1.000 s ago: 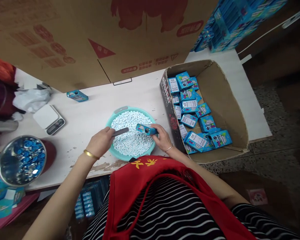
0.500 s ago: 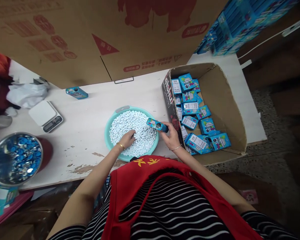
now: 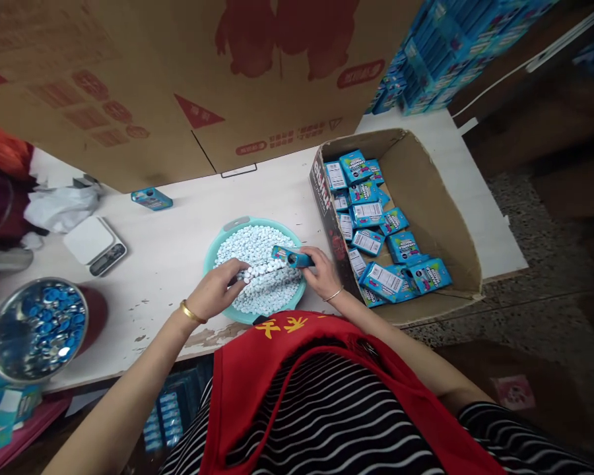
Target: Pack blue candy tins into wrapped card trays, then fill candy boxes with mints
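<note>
A teal basin [image 3: 228, 232] full of small pale blue candies [image 3: 257, 247] sits on the white table in front of me. My right hand [image 3: 321, 274] grips a small blue box [image 3: 292, 256] held sideways over the basin's right side. My left hand [image 3: 218, 293] is closed on a narrow scoop [image 3: 262, 272] loaded with a row of candies, its far end at the box's open end.
A cardboard carton [image 3: 440, 218] with several blue boxes stands at the right. A digital scale [image 3: 95, 245] and a metal bowl of blue caps [image 3: 37, 328] are at the left. One blue box [image 3: 151, 198] lies by a large cardboard sheet [image 3: 178, 79] at the back.
My left hand dipped into the candies and has come back up with the scoop loaded, now pointed at the box. My right hand has brought the box back left over the basin.
</note>
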Demonstrator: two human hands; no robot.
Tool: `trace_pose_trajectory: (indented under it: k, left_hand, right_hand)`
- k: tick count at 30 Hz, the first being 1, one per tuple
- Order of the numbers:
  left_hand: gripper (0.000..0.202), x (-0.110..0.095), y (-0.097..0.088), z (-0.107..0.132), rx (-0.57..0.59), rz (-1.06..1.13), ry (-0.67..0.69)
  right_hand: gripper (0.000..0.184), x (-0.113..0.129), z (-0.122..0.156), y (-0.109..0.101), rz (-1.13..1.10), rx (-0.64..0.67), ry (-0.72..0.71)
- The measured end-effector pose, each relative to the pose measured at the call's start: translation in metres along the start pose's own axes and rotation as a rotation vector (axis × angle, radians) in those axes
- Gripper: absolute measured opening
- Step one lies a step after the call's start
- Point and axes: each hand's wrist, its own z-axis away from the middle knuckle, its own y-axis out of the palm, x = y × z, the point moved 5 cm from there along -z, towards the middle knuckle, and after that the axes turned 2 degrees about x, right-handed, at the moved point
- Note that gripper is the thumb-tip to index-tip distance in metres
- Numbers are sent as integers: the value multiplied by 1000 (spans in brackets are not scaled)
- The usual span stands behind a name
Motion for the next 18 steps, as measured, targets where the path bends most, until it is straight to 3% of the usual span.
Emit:
trace_pose_trajectory:
  k: [6, 13, 18]
  left_hand:
    - [23, -39, -18, -8, 199, -393, -114]
    - [41, -90, -31, -13, 228, -659, -128]
    - [41, -94, -42, -6, 260, -700, -100]
  right_hand:
    - [41, 13, 1, 24, -54, 60, -63]
    - [38, 18, 2, 38, -108, 104, -76]
    - [35, 17, 1, 40, -153, 100, -79]
